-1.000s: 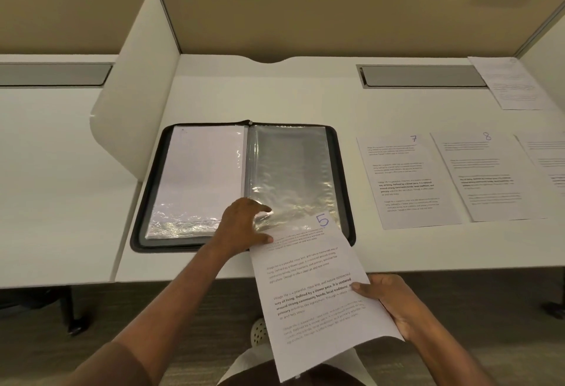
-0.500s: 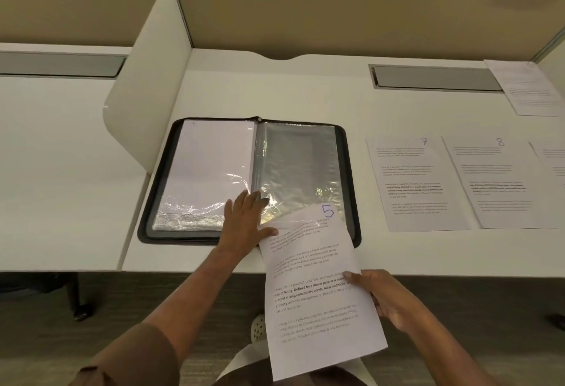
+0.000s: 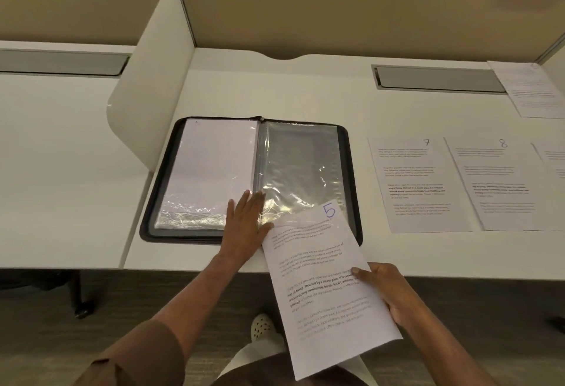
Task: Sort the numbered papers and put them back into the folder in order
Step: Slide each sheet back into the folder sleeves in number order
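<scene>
On the desk point(image 3: 305, 95) my folder point(image 3: 351, 187) lies open, its empty clear sleeve point(image 3: 301, 165) just beyond sheet 5 point(image 3: 324, 288). The sheet's long axis runs from my right hand point(image 3: 386, 289), pinching its right edge, up-left into the sleeve mouth. My left hand point(image 3: 246, 223), nearer the sleeve, presses flat, fingers spread. White printed page, blue handwritten 5.

Sheet 5 point(image 3: 324, 278) overlaps open folder point(image 3: 250, 180) (sheets 7 point(image 3: 419, 184), 8 point(image 3: 501, 184) beside).
</scene>
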The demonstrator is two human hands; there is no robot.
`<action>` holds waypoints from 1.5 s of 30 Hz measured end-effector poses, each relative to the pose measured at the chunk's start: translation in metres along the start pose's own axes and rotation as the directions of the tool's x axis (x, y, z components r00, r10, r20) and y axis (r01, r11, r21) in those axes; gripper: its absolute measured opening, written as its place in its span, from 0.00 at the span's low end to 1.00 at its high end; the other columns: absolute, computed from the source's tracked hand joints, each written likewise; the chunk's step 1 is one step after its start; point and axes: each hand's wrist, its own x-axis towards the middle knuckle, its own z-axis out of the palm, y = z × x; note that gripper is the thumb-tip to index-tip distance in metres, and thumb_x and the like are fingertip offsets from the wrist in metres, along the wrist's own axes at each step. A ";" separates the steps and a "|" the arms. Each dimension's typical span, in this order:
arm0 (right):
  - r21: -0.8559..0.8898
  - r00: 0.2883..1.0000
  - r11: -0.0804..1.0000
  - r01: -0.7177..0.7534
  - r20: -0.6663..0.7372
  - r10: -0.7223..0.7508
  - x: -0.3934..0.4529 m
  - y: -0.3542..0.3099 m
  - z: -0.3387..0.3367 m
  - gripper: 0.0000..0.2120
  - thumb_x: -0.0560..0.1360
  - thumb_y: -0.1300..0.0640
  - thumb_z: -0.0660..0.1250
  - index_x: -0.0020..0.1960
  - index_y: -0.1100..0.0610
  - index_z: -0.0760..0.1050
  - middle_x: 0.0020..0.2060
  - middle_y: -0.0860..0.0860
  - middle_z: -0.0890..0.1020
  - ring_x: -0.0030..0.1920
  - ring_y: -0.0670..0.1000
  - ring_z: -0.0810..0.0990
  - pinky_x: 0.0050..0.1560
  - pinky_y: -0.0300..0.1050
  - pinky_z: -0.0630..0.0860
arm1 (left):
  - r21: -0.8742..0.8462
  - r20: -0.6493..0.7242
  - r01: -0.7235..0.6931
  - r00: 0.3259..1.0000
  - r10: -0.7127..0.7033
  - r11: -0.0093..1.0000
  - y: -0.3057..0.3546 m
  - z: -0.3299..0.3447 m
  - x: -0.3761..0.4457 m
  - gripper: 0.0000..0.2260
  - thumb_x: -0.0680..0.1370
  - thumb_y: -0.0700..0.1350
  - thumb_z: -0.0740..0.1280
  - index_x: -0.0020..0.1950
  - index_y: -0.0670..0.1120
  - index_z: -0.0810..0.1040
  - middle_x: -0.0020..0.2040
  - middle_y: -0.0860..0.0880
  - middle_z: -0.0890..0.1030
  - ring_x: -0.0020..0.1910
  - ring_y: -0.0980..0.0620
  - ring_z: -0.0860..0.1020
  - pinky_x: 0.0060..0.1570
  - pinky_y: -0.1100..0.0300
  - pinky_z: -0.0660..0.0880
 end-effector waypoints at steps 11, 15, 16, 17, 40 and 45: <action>-0.004 0.998 0.999 0.051 -0.027 -0.051 0.004 0.004 0.010 0.10 0.77 0.57 0.72 0.55 0.63 0.82 0.47 0.57 0.88 0.46 0.61 0.87 0.55 0.64 0.82 | 0.069 -0.130 0.029 0.991 -0.020 0.997 0.008 0.014 0.004 0.28 0.81 0.61 0.57 0.76 0.47 0.68 0.76 0.47 0.69 0.78 0.43 0.63 0.75 0.35 0.59; 0.020 0.996 0.996 0.083 -0.039 -0.083 0.001 0.009 0.019 0.08 0.79 0.57 0.71 0.53 0.61 0.83 0.45 0.55 0.88 0.45 0.59 0.88 0.53 0.61 0.83 | 0.102 -0.126 -0.013 0.992 0.025 0.995 -0.002 0.012 0.003 0.29 0.81 0.61 0.54 0.77 0.46 0.66 0.77 0.45 0.69 0.78 0.43 0.63 0.75 0.37 0.60; 0.036 0.995 0.995 0.090 -0.044 -0.088 0.000 0.011 0.023 0.08 0.79 0.57 0.71 0.53 0.61 0.83 0.45 0.54 0.88 0.45 0.58 0.88 0.52 0.59 0.83 | 0.091 -0.136 0.002 0.991 0.011 0.996 -0.001 0.009 0.004 0.28 0.81 0.59 0.54 0.76 0.45 0.68 0.76 0.45 0.70 0.77 0.43 0.65 0.74 0.38 0.62; 0.051 0.994 0.994 0.096 -0.055 -0.093 0.000 0.012 0.026 0.08 0.79 0.57 0.70 0.54 0.60 0.83 0.45 0.54 0.88 0.44 0.58 0.88 0.50 0.58 0.83 | 0.075 -0.143 0.018 0.990 -0.007 0.997 0.001 0.008 0.005 0.27 0.81 0.59 0.54 0.75 0.45 0.69 0.75 0.45 0.72 0.76 0.43 0.66 0.73 0.38 0.63; -0.014 0.990 0.995 0.099 -0.101 -0.100 0.007 0.009 0.037 0.06 0.79 0.60 0.70 0.50 0.64 0.82 0.43 0.51 0.88 0.43 0.52 0.88 0.37 0.42 0.82 | 0.001 -0.179 0.016 0.984 -0.016 1.000 0.012 0.002 0.010 0.29 0.78 0.53 0.68 0.77 0.47 0.65 0.73 0.46 0.71 0.73 0.43 0.68 0.71 0.37 0.64; 0.023 0.979 0.988 0.155 -0.138 -0.150 0.024 -0.008 0.042 0.04 0.79 0.62 0.70 0.50 0.62 0.83 0.44 0.53 0.88 0.42 0.51 0.88 0.36 0.40 0.81 | 0.084 -0.121 -0.186 0.973 0.196 0.979 0.015 0.002 0.004 0.31 0.83 0.58 0.57 0.83 0.50 0.52 0.83 0.47 0.48 0.82 0.47 0.47 0.79 0.42 0.45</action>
